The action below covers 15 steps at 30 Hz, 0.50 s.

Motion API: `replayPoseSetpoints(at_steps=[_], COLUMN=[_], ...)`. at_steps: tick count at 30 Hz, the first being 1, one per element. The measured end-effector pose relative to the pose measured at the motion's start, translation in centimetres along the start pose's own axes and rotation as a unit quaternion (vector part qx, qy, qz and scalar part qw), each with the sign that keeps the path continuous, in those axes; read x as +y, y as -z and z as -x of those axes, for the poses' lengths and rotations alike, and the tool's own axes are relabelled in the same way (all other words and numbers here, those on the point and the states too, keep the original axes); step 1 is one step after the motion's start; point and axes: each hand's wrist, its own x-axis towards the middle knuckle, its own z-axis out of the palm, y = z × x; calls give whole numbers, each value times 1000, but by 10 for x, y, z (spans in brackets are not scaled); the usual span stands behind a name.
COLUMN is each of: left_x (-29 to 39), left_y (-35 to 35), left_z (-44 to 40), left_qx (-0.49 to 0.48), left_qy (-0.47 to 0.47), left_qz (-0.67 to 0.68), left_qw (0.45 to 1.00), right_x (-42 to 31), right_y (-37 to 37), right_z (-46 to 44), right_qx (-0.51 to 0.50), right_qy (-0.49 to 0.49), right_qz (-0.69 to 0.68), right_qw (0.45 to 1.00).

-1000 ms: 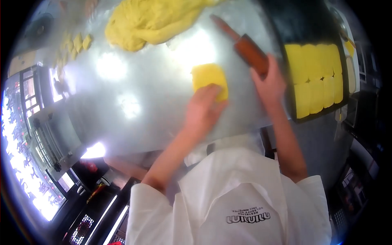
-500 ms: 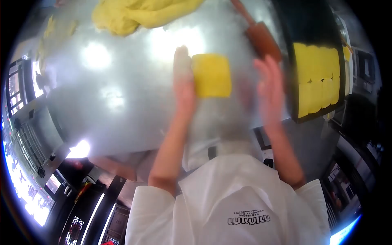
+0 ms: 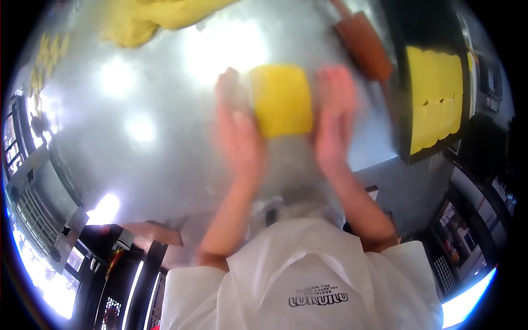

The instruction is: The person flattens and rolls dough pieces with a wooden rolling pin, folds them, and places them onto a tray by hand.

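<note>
A square, flat-sided piece of yellow dough [image 3: 283,102] lies on the metal worktop [image 3: 176,170] in front of me. At its left side is my left hand [image 3: 239,129], fingers stretched forward and blurred by motion. Along the opposite side stands my right hand [image 3: 334,113], fingers also straight and smeared. Both palms face inward toward the dough. The right one seems close against its edge; whether either hand touches it I cannot tell.
A brown wooden rolling pin [image 3: 364,47] lies beyond my right hand. Right of it, a dark tray [image 3: 404,118] holds several yellow dough pieces [image 3: 434,99] in rows. A large lump of yellow dough [image 3: 165,14] rests at the far left, with smaller yellow strips [image 3: 49,55] at the left edge.
My right hand has moved left, from near the rolling pin to the side of the dough square. My left hand stays by the left side. The whole view has shifted slightly.
</note>
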Motion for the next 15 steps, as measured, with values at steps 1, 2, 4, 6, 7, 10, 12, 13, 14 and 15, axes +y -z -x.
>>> replayPoseSetpoints(at_steps=[1,2,4,6,7,10,12,13,14,15], left_x=[-4,-7,2,8,10,-8,1,11,24,31], left_y=[-7,-14,-9,-7,-6,-16,-13,-12,-8,-5], left_z=[3,6,7,7,8,10,10,7,5,2], left_qx=[2,4,-4,9,5,2,6,9,17,11], left_qy=[3,5,22,34,36,-7,15,36,77,87], left_qz=[20,41,29,35,-4,43,14,-6,-40,-90], left_qw=[1000,999,999,999,999,999,1000,999,996,992], right_x=[7,13,4,2,-1,-3,-10,-15,-20,-30], right_y=[-12,-23,-16,-11,-14,-12,-28,-17,-5,12], right_z=[1,2,-1,1,1,8,12,9,6,-1], right_qx=[17,35,29,62,74,12,42,45,48,62], right_qy=[1,4,-26,-33,-18,2,-37,-50,-63,-66], right_qz=[-65,-129,-166,-148,-121,89,-65,-41,-16,11], right_qw=[998,991,985,987,990,996,996,997,997,996])
